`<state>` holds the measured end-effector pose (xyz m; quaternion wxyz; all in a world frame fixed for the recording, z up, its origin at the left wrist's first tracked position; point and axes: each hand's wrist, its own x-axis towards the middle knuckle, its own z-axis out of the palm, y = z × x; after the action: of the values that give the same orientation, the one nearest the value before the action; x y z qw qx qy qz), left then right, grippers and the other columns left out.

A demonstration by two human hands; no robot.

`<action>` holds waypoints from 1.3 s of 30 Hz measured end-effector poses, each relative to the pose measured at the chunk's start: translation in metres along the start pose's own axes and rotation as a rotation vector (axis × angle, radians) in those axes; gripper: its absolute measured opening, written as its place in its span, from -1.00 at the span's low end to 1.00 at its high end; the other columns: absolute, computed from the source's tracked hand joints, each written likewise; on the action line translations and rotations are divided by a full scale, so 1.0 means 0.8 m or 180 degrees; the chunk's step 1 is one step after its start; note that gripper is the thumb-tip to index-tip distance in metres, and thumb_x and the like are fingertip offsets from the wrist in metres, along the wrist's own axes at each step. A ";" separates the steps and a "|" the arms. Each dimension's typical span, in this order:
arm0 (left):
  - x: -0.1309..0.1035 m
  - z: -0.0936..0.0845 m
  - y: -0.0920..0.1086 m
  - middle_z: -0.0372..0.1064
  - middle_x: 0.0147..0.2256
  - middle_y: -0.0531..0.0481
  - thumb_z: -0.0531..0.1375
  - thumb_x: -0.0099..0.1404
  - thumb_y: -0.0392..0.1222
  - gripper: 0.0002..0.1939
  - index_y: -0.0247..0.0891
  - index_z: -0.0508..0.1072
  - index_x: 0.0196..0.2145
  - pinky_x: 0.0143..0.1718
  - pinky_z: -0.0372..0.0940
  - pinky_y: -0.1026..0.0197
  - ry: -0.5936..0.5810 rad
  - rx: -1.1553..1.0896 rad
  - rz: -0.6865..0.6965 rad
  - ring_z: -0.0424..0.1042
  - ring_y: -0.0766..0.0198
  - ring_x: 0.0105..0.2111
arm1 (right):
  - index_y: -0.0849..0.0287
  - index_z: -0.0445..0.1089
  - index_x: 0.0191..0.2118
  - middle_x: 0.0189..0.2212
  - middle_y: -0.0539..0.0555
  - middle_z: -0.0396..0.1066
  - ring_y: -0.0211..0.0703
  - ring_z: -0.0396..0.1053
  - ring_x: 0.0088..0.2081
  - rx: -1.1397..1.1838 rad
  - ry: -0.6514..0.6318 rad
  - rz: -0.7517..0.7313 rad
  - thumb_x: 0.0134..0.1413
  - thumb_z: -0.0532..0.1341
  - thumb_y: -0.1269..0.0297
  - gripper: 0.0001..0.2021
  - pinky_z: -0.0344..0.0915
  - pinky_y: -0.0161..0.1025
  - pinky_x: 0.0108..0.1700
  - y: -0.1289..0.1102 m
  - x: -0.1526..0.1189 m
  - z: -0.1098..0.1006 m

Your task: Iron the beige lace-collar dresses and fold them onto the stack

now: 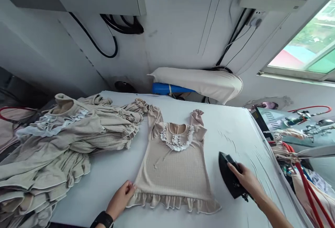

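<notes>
A beige child's dress [178,172] with a white lace collar and ruffled hem lies spread face up on a white-covered table [235,123]. At its lower left corner, my left hand [122,198] pinches the fabric just above the hem ruffle. A dark wristband is on that wrist. To the right of the dress, my right hand [244,177] is wrapped round the handle of a black iron [230,175]. The iron is on the table side, apart from the dress, with its tip pointing up and left.
Similar beige dresses lie in a heap [86,134] on the left. Behind the table are a cloth-covered board [199,80] and a blue cylinder [167,88]. Red hoses [306,186] and metal fittings stand at the right edge.
</notes>
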<state>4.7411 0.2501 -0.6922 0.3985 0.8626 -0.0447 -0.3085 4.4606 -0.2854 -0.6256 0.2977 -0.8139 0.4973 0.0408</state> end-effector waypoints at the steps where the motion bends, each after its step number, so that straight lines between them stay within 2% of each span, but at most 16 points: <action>1: -0.004 -0.001 0.002 0.26 -0.52 0.13 0.23 0.07 0.44 -0.44 -0.13 0.26 -0.44 -0.31 0.26 0.21 -0.0093 -0.0157 0.0013 0.35 0.18 -0.41 | 0.07 0.48 -0.15 -0.35 0.13 0.59 0.08 0.54 -0.31 -0.0097 -0.0161 -0.0213 0.04 0.10 -0.49 -0.32 0.32 -0.14 -0.34 -0.031 -0.002 0.006; 3: -0.011 -0.002 0.008 0.40 -0.43 0.07 0.29 0.04 0.40 -0.45 -0.15 0.34 -0.38 -0.20 0.33 0.17 -0.0313 -0.0470 0.0025 0.45 0.11 -0.30 | 0.05 0.46 -0.14 -0.29 0.13 0.60 0.04 0.53 -0.28 -0.0259 -0.0546 -0.0620 0.13 0.03 -0.48 -0.33 0.29 -0.16 -0.31 -0.092 0.002 0.022; 5: -0.017 -0.003 0.013 0.47 -0.38 0.03 0.32 0.02 0.35 -0.48 -0.16 0.40 -0.36 -0.13 0.36 0.14 -0.0486 -0.0648 -0.0027 0.50 0.06 -0.23 | 0.05 0.46 -0.14 -0.28 0.12 0.60 0.03 0.51 -0.27 -0.0414 -0.0733 -0.0861 0.17 -0.01 -0.46 -0.34 0.25 -0.16 -0.30 -0.140 0.013 0.039; 7: -0.020 -0.003 0.013 0.46 -0.41 0.02 0.33 -0.01 0.34 -0.48 -0.16 0.41 -0.37 -0.14 0.38 0.11 -0.0494 -0.0666 -0.0127 0.51 0.04 -0.24 | 0.04 0.48 -0.12 -0.25 0.14 0.61 0.06 0.52 -0.24 -0.0522 -0.0783 -0.0910 0.15 0.04 -0.46 -0.35 0.24 -0.15 -0.30 -0.168 0.026 0.051; 9: -0.022 -0.002 0.006 0.41 -0.46 0.06 0.35 -0.05 0.33 -0.47 -0.16 0.39 -0.40 -0.20 0.37 0.11 -0.0335 -0.0539 -0.0206 0.49 0.05 -0.30 | 0.03 0.50 -0.07 -0.22 0.15 0.61 0.09 0.52 -0.22 -0.0581 -0.0835 -0.0903 0.11 0.10 -0.45 -0.35 0.23 -0.14 -0.29 -0.175 0.031 0.058; 13: -0.027 0.000 -0.020 0.26 -0.54 0.16 0.34 -0.01 0.32 -0.47 -0.17 0.34 -0.37 -0.36 0.22 0.20 -0.0097 -0.0426 -0.0122 0.34 0.21 -0.46 | -0.01 0.52 -0.02 -0.26 0.10 0.61 0.07 0.52 -0.24 -0.0704 -0.1179 -0.1053 0.09 0.14 -0.41 -0.38 0.25 -0.16 -0.26 -0.140 -0.001 0.061; 17: -0.038 -0.003 -0.040 0.24 -0.52 0.20 0.32 0.07 0.32 -0.46 -0.19 0.33 -0.29 -0.41 0.16 0.25 -0.0187 -0.0824 -0.0161 0.29 0.29 -0.48 | -0.08 0.51 -0.15 -0.34 0.02 0.60 0.04 0.52 -0.29 -0.0813 -0.1624 -0.1288 0.08 0.16 -0.42 -0.46 0.28 -0.16 -0.27 -0.078 -0.061 0.069; 20: -0.047 -0.005 -0.051 0.23 -0.53 0.22 0.33 0.06 0.36 -0.42 -0.18 0.32 -0.28 -0.48 0.16 0.26 -0.0208 -0.0916 -0.0322 0.26 0.32 -0.54 | -0.12 0.53 -0.15 -0.27 0.04 0.64 0.11 0.55 -0.24 -0.0932 -0.1682 -0.1115 0.03 0.19 -0.44 -0.45 0.35 -0.10 -0.21 -0.034 -0.085 0.080; 22: -0.050 -0.004 -0.059 0.20 -0.55 0.24 0.31 0.07 0.37 -0.43 -0.17 0.32 -0.30 -0.50 0.16 0.26 -0.0112 -0.0788 -0.0264 0.23 0.34 -0.57 | -0.13 0.54 -0.08 -0.19 0.10 0.65 0.19 0.57 -0.18 -0.0931 -0.1573 -0.0922 -0.02 0.21 -0.46 -0.41 0.40 -0.05 -0.19 -0.022 -0.090 0.090; 24: -0.051 -0.001 -0.068 0.20 -0.56 0.24 0.30 0.10 0.34 -0.47 -0.16 0.30 -0.32 -0.50 0.18 0.25 -0.0004 -0.0721 -0.0173 0.25 0.34 -0.59 | -0.12 0.54 -0.04 -0.18 0.13 0.65 0.22 0.58 -0.16 -0.0840 -0.1464 -0.0875 -0.02 0.20 -0.47 -0.38 0.42 -0.02 -0.18 -0.035 -0.092 0.103; 25: -0.052 0.000 -0.072 0.21 -0.56 0.24 0.30 0.12 0.31 -0.49 -0.16 0.29 -0.31 -0.50 0.18 0.25 0.0034 -0.0733 -0.0152 0.26 0.34 -0.59 | -0.11 0.53 -0.03 -0.19 0.14 0.65 0.22 0.58 -0.18 -0.0785 -0.1437 -0.0919 0.00 0.19 -0.47 -0.37 0.42 -0.01 -0.18 -0.053 -0.095 0.111; 27: -0.053 0.002 -0.082 0.23 -0.57 0.25 0.28 0.14 0.26 -0.54 -0.14 0.25 -0.31 -0.52 0.19 0.25 0.0046 -0.0828 -0.0155 0.29 0.33 -0.61 | -0.08 0.51 -0.03 -0.24 0.12 0.64 0.18 0.57 -0.23 -0.0730 -0.1465 -0.1085 0.05 0.14 -0.47 -0.37 0.41 -0.03 -0.19 -0.111 -0.102 0.131; 32: -0.061 0.003 -0.097 0.21 -0.63 0.28 0.24 0.21 0.14 -0.63 -0.11 0.19 -0.27 -0.59 0.08 0.29 -0.0020 -0.1014 -0.0148 0.22 0.34 -0.66 | 0.06 0.47 -0.01 -0.19 0.15 0.63 0.09 0.56 -0.17 -0.0918 -0.1522 -0.1703 0.22 0.02 -0.39 -0.36 0.35 -0.11 -0.16 -0.320 -0.104 0.193; 34: -0.064 0.003 -0.097 0.19 -0.64 0.29 0.23 0.21 0.12 -0.64 -0.11 0.18 -0.26 -0.59 0.03 0.30 -0.0028 -0.1013 -0.0127 0.17 0.35 -0.67 | 0.10 0.47 0.01 -0.17 0.18 0.62 0.09 0.55 -0.14 -0.0986 -0.1515 -0.1859 0.24 0.02 -0.38 -0.34 0.34 -0.11 -0.16 -0.389 -0.100 0.220; 37: -0.067 0.001 -0.092 0.20 -0.62 0.27 0.23 0.22 0.11 -0.66 -0.10 0.19 -0.26 -0.54 0.06 0.29 -0.0028 -0.1080 -0.0116 0.20 0.34 -0.64 | 0.08 0.52 -0.06 -0.20 0.16 0.62 0.08 0.55 -0.15 -0.1075 -0.1710 -0.2122 0.14 0.12 -0.42 -0.35 0.33 -0.13 -0.16 -0.446 -0.118 0.258; 39: -0.069 -0.009 -0.089 0.19 -0.61 0.26 0.21 0.24 0.05 -0.71 -0.10 0.19 -0.25 -0.51 0.10 0.27 0.0034 -0.1023 -0.0169 0.23 0.31 -0.62 | 0.04 0.56 -0.19 -0.26 0.10 0.63 0.06 0.55 -0.19 -0.1156 -0.1927 -0.2345 0.00 0.27 -0.40 -0.42 0.31 -0.15 -0.18 -0.449 -0.151 0.275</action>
<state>4.6887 0.3209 -0.7122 0.5233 0.7902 0.0301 -0.3175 4.7498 0.0434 -0.6028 0.2767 -0.9255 0.0536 0.2528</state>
